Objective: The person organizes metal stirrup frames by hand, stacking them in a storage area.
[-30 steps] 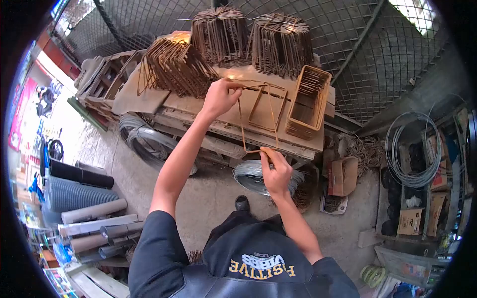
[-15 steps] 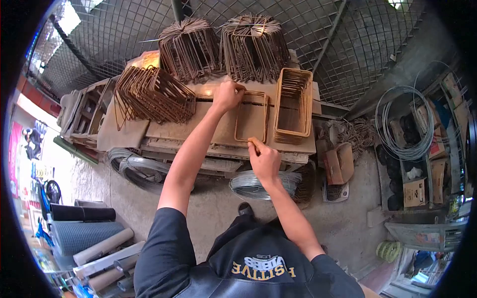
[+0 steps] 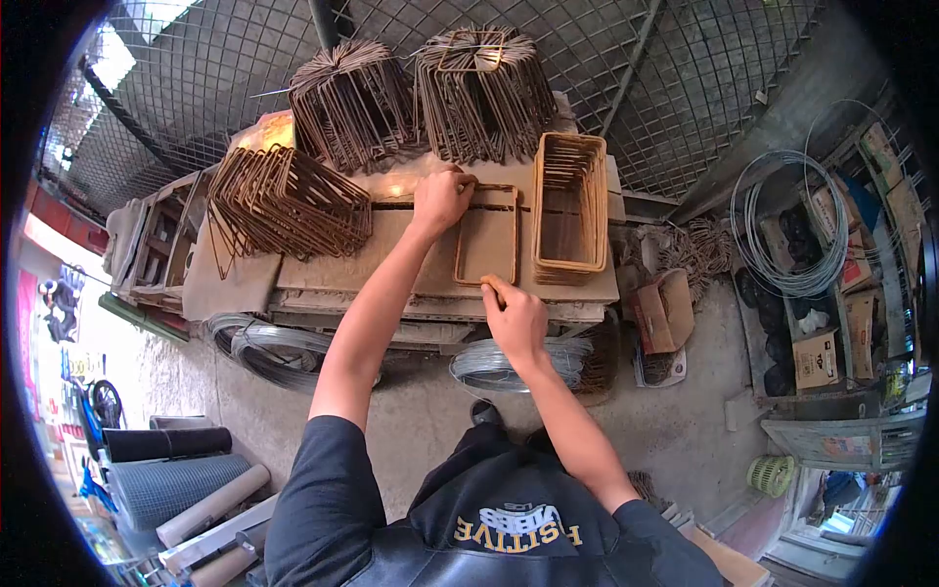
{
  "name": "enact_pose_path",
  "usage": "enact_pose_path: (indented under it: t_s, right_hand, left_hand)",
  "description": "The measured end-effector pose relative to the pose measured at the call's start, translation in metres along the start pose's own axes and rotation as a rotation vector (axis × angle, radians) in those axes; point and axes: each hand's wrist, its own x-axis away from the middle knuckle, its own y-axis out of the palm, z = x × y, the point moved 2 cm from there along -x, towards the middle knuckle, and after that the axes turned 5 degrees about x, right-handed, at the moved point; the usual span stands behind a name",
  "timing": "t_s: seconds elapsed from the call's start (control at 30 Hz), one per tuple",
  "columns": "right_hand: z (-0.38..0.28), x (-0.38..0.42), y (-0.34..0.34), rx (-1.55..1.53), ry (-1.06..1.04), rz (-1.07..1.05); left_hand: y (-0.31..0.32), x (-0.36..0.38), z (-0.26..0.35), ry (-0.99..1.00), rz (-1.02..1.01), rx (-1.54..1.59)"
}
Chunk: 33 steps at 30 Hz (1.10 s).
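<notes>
A rectangular rebar stirrup (image 3: 516,235), rusty brown, lies on the worktable between my hands. My left hand (image 3: 442,203) is closed on its far left corner. At the near edge, my right hand (image 3: 515,318) pinches the bar between thumb and fingers. Just right of this stirrup stands a neat stack of matching rectangular stirrups (image 3: 569,262). Off to the left, a slanted pile of rusty stirrups (image 3: 293,205) leans across the table.
Two tied bundles of stirrups, a left bundle (image 3: 352,108) and a right bundle (image 3: 484,98), stand at the back against wire mesh (image 3: 225,59). Wire coils (image 3: 264,347) sit below the worktable (image 3: 372,284). Mesh rolls (image 3: 181,489) lie at lower left, a cardboard box (image 3: 665,311) at right.
The view has shifted slightly, so the table and stacks appear a little further left. Both hands stay on the same stirrup, with hardly any movement against the table.
</notes>
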Motion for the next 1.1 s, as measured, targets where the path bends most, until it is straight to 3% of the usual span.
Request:
enact_pose_path:
  t_s: [0.23, 0.43, 0.5, 0.6, 0.7, 0.83, 0.97, 1.03, 1.1]
  right_hand:
    - [0.003, -0.001, 0.004, 0.010, -0.011, -0.015]
    - [0.001, 0.013, -0.018, -0.019, -0.016, -0.026]
    - [0.008, 0.025, -0.032, -0.031, 0.004, -0.047]
    - [0.030, 0.045, -0.058, -0.050, 0.021, -0.059]
    - [0.068, 0.065, -0.079, -0.112, -0.049, 0.013]
    - [0.124, 0.087, -0.119, -0.157, 0.042, 0.000]
    - [0.189, 0.101, -0.171, -0.124, 0.129, -0.016]
    - [0.227, 0.108, -0.199, -0.122, 0.136, -0.043]
    - [0.262, 0.109, -0.224, -0.080, 0.200, -0.160]
  left_hand:
    - [0.004, 0.001, 0.000, 0.026, 0.030, -0.019]
    - [-0.004, 0.016, 0.007, 0.073, 0.236, 0.030]
    - [-0.016, 0.034, 0.019, -0.074, 0.265, 0.269]
    - [-0.032, 0.077, 0.038, -0.054, 0.344, 0.265]
    - [-0.035, 0.133, 0.057, -0.077, 0.373, 0.255]
    - [-0.018, 0.210, 0.082, -0.142, 0.432, 0.273]
    - [0.029, 0.270, 0.122, -0.323, 0.512, 0.262]
    - [0.057, 0.288, 0.149, -0.316, 0.570, 0.220]
    - [0.089, 0.303, 0.180, -0.366, 0.578, 0.258]
